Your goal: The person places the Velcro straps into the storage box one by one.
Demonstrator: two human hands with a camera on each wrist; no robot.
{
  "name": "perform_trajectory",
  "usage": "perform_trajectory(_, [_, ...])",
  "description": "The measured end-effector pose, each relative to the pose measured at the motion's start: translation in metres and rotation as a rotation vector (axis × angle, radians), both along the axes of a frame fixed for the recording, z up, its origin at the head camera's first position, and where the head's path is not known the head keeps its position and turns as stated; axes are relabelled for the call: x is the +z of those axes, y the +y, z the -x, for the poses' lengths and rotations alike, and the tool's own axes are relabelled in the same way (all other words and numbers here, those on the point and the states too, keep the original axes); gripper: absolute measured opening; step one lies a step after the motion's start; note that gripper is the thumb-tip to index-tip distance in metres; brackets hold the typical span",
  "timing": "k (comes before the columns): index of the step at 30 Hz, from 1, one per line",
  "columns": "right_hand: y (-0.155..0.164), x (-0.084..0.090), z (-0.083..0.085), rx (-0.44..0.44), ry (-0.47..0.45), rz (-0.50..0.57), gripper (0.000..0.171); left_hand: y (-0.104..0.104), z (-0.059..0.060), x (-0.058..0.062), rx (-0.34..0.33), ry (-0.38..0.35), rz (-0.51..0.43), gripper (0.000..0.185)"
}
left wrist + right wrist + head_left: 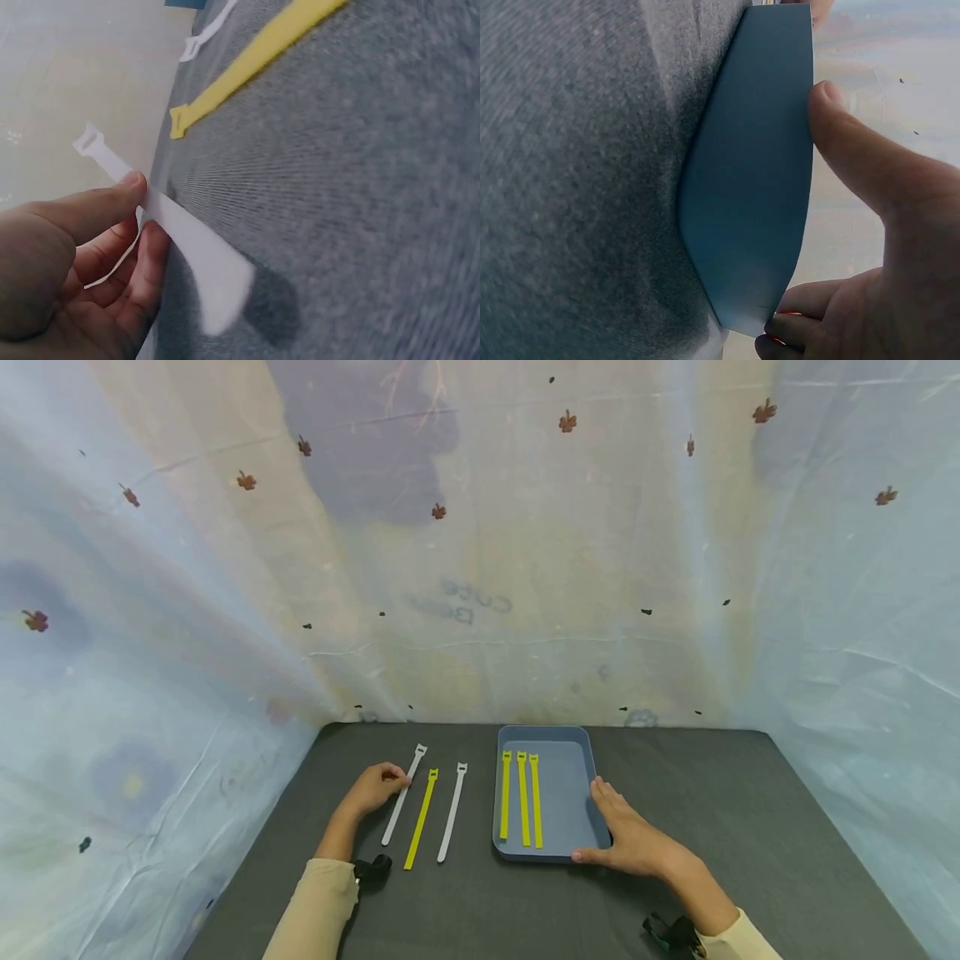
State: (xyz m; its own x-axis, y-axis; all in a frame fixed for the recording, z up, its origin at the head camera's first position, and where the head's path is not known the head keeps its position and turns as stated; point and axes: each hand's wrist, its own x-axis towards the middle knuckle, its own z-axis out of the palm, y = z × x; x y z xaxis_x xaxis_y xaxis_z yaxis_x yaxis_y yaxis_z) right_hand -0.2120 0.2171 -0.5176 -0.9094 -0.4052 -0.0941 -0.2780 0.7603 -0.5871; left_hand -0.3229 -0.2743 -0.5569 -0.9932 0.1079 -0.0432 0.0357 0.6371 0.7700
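Pickup of a white strap looks to us like the step in hand. Our left hand has it clamped between thumb and fingertips near the middle of its length, at the left end of a loose row on the desk. Our right hand rests spread at the near right corner of the tray, thumb and fingers well apart and touching the rim, probably to steady it.

We judge that the next move calls for holding the pinch and raising the strap without brushing the yellow strap just beside it; a second white strap lies beyond that, nearer the tray.

Our held strap is thin, flat and plain white, with a slotted head at the far end and a rounded tail toward us. In the left wrist view it bends along its length, and a shadow falls beside the tail, so at least that end seems raised; whether the whole strap clears the desk we cannot tell. We expect it to flex in the grip.

Inside the tray, three yellow straps lie side by side toward the left, heads at the far end.
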Motion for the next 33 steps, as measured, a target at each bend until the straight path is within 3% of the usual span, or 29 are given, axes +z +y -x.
perform_trajectory(7, [0.0, -0.001, 0.001, -0.001, 0.006, -0.001, 0.133, -0.001, 0.001, 0.009, -0.005, -0.011, -0.068, 0.016])
perform_trajectory(15, [-0.001, 0.0, 0.0, 0.001, -0.001, -0.001, 0.132, 0.01, -0.004, 0.035, -0.01, 0.085, -0.136, 0.021])
perform_trajectory(25, [-0.001, 0.002, -0.002, 0.006, 0.008, 0.005, 0.131, 0.047, -0.015, 0.063, -0.042, 0.133, -0.196, 0.024])
perform_trajectory(33, [-0.001, 0.003, -0.002, -0.002, -0.002, -0.001, 0.132, 0.082, -0.021, 0.074, -0.122, 0.168, -0.229, 0.022])
